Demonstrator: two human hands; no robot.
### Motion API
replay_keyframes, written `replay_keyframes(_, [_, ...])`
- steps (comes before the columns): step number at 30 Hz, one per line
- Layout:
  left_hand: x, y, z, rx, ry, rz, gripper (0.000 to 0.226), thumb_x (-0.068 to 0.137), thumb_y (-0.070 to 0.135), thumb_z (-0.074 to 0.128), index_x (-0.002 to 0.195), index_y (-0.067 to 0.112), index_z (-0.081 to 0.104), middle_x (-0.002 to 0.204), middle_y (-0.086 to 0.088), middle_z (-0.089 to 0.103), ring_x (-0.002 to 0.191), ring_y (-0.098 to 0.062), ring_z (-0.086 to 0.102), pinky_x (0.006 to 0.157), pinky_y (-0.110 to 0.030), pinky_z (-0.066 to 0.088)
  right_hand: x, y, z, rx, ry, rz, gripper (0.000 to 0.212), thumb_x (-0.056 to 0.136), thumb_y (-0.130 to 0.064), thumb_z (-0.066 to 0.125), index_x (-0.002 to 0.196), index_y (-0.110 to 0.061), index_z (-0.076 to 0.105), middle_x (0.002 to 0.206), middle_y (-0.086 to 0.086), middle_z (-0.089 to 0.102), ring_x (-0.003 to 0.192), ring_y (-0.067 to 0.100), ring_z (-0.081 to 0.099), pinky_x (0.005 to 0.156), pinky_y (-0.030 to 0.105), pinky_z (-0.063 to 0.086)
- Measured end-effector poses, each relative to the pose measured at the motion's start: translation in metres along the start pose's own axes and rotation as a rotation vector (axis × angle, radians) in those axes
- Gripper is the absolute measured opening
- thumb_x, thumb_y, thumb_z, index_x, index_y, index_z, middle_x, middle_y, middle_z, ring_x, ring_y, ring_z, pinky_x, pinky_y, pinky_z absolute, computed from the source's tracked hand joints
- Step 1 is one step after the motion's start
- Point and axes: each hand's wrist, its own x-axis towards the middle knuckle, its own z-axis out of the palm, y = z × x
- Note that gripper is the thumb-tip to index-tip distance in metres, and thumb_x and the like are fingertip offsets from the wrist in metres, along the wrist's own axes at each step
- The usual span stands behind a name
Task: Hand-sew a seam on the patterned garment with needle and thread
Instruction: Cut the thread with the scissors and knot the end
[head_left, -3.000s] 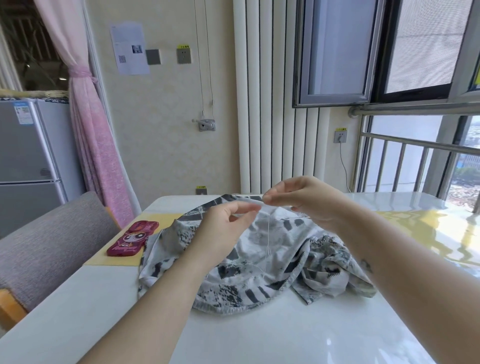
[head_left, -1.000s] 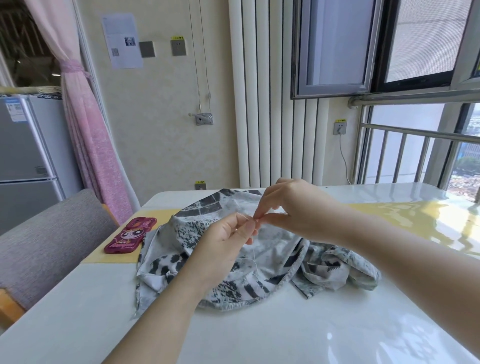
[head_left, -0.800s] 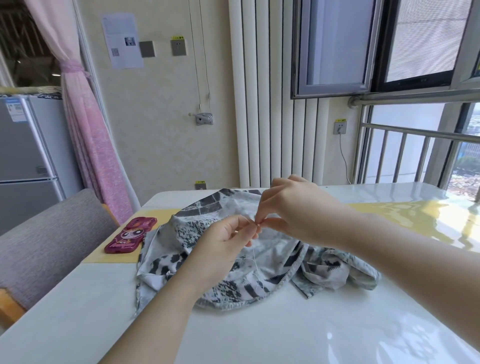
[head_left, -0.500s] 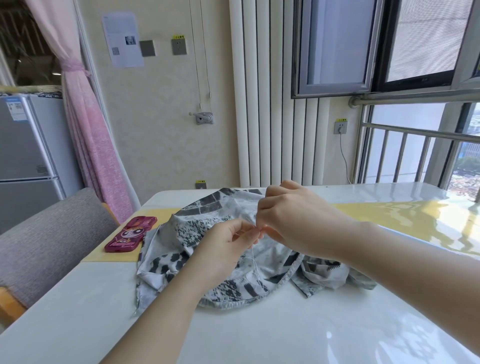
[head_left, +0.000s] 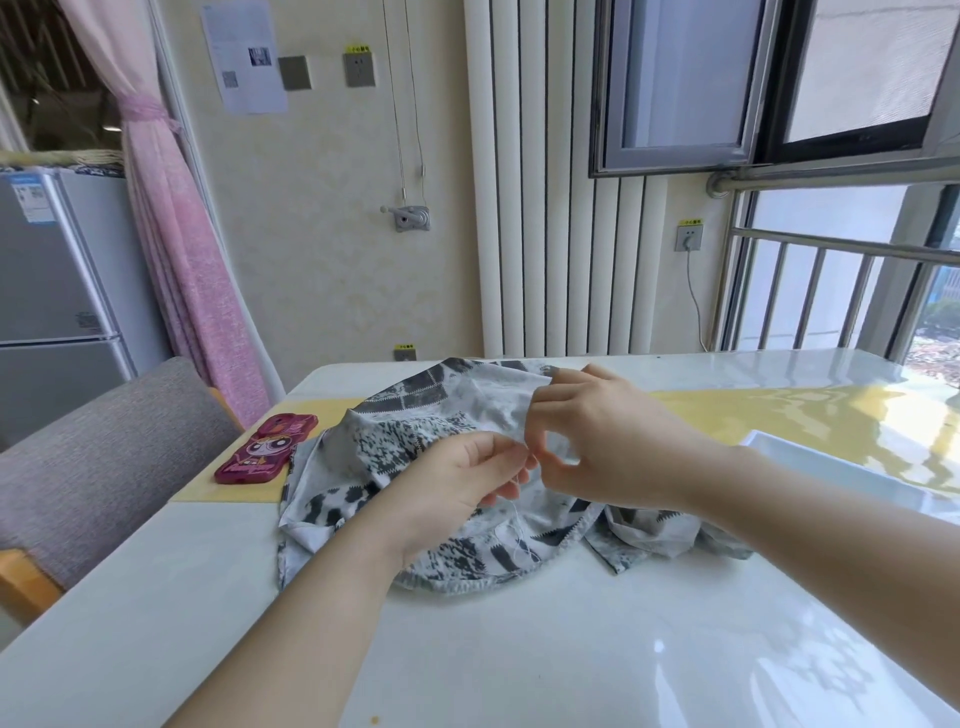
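Note:
A grey-and-white patterned garment (head_left: 415, 436) lies crumpled on the white table (head_left: 519, 649). My left hand (head_left: 457, 488) holds up a fold of the fabric, thumb and fingers pinching it. My right hand (head_left: 597, 447) meets it from the right, with thumb and forefinger pinched together at the same spot on the cloth. The needle is too small to make out there. A thin white thread (head_left: 519, 535) hangs down from the pinch point onto the garment's lower hem.
A red phone (head_left: 267, 454) in a cartoon case lies on a yellow mat (head_left: 234, 491) left of the garment. A grey chair (head_left: 104, 467) stands at the table's left edge. A white tray (head_left: 831, 467) sits at the right. Window railing stands behind.
My right hand came down from a raised thread pull to the fabric and now meets my left hand's fingertips. The thread has gone slack and droops over the hem.

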Motion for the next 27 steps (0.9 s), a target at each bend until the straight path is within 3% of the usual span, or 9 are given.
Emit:
replay_keyframes(3, [-0.002,-0.004,0.002,-0.207,-0.026,-0.048,0.018,0.075,0.034,0.06,0.082,0.018,0.065,0.072,0.01,0.063,0.067,-0.004,0.058,0.079,-0.026,0.045,-0.004,0.001,0.006,0.221,-0.01,0.138,0.021,0.073,-0.033,0.049,0.077,-0.02,0.066,0.074,-0.013,0.061,0.076,0.008,0.052,0.073,0.026,0.044])
replay_keyframes(7, [-0.004,-0.008,0.004,-0.356,-0.044,-0.092,0.012,0.075,0.03,0.061,0.078,0.019,0.067,0.074,0.006,0.062,0.065,-0.006,0.059,0.074,-0.024,0.046,-0.011,-0.001,0.011,0.579,-0.053,0.361,0.01,0.083,-0.014,0.058,0.077,-0.02,0.065,0.077,-0.013,0.064,0.076,-0.003,0.058,0.074,0.011,0.042])
replay_keyframes(11, [-0.003,-0.008,0.003,-0.346,-0.022,-0.067,0.015,0.074,0.031,0.061,0.08,0.018,0.066,0.072,0.006,0.06,0.065,-0.006,0.057,0.071,-0.022,0.046,-0.017,-0.002,0.016,1.041,-0.097,0.513,0.009,0.088,-0.026,0.064,0.089,-0.02,0.071,0.089,-0.007,0.073,0.089,0.01,0.066,0.087,0.026,0.049])
replay_keyframes(13, [-0.003,-0.008,0.004,-0.321,-0.016,-0.046,0.017,0.075,0.031,0.06,0.082,0.017,0.064,0.069,0.008,0.06,0.064,-0.005,0.056,0.069,-0.02,0.046,-0.019,-0.006,0.019,1.117,-0.104,0.547,0.024,0.076,-0.042,0.069,0.09,-0.023,0.072,0.091,-0.006,0.074,0.088,0.009,0.067,0.089,0.029,0.049])
replay_keyframes(15, [-0.002,-0.008,0.004,-0.282,0.005,-0.029,0.018,0.076,0.032,0.06,0.084,0.016,0.064,0.066,0.01,0.06,0.063,-0.003,0.055,0.072,-0.021,0.046,-0.018,-0.01,0.02,1.162,-0.063,0.588,0.03,0.065,-0.046,0.072,0.084,-0.023,0.073,0.086,-0.005,0.074,0.083,0.006,0.066,0.09,0.03,0.049])
replay_keyframes(20, [-0.002,-0.009,0.003,-0.136,0.099,0.008,0.019,0.078,0.037,0.061,0.084,0.021,0.069,0.068,0.012,0.061,0.068,-0.002,0.055,0.087,-0.03,0.045,-0.016,-0.01,0.019,1.205,-0.032,0.653,0.035,0.063,-0.05,0.07,0.082,-0.021,0.075,0.078,-0.007,0.071,0.077,0.007,0.061,0.085,0.031,0.045])
replay_keyframes(23, [-0.002,-0.01,0.002,-0.001,0.168,0.045,0.026,0.076,0.045,0.06,0.087,0.024,0.071,0.072,0.016,0.064,0.072,-0.001,0.057,0.08,-0.023,0.047,-0.017,-0.011,0.018,1.307,-0.058,0.675,0.054,0.07,-0.062,0.057,0.092,-0.016,0.074,0.094,-0.003,0.073,0.086,0.015,0.064,0.092,0.035,0.045])
replay_keyframes(25, [-0.001,-0.01,0.001,0.075,0.224,0.07,0.016,0.084,0.04,0.061,0.084,0.027,0.07,0.069,0.018,0.063,0.068,0.004,0.058,0.073,-0.015,0.045,-0.018,-0.012,0.018,1.324,-0.059,0.715,0.064,0.071,-0.068,0.048,0.094,-0.013,0.073,0.097,-0.001,0.073,0.088,0.018,0.064,0.093,0.036,0.045])
replay_keyframes(27, [-0.001,-0.01,0.003,0.162,0.26,0.103,0.012,0.089,0.034,0.061,0.08,0.03,0.069,0.066,0.021,0.063,0.066,0.008,0.057,0.067,-0.01,0.044,-0.017,-0.014,0.019,1.293,-0.043,0.729,0.06,0.07,-0.067,0.052,0.094,-0.016,0.073,0.093,-0.004,0.073,0.085,0.015,0.064,0.091,0.036,0.047])
